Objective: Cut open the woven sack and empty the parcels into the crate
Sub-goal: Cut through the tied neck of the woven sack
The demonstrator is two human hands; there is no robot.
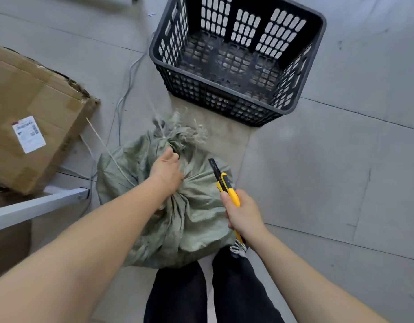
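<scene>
A full green woven sack point(192, 220) stands on the floor between my legs and the crate. Its frayed neck point(178, 131) is bunched and tied with pale string. My left hand point(166, 171) grips the gathered fabric just below the tie. In my right hand point(243, 215) is a yellow utility knife point(227, 185), its dark blade pushed out and pointing up beside the sack's right shoulder, apart from the fabric. The black slotted plastic crate point(224, 103) sits beyond the sack with nothing inside. No parcels show.
A large cardboard box point(38, 117) with a white label lies at the left over a grey metal frame point(38, 206). Grey cables point(129, 78) trail across the floor tiles between box and crate. My dark trouser legs point(213, 292) are at the bottom.
</scene>
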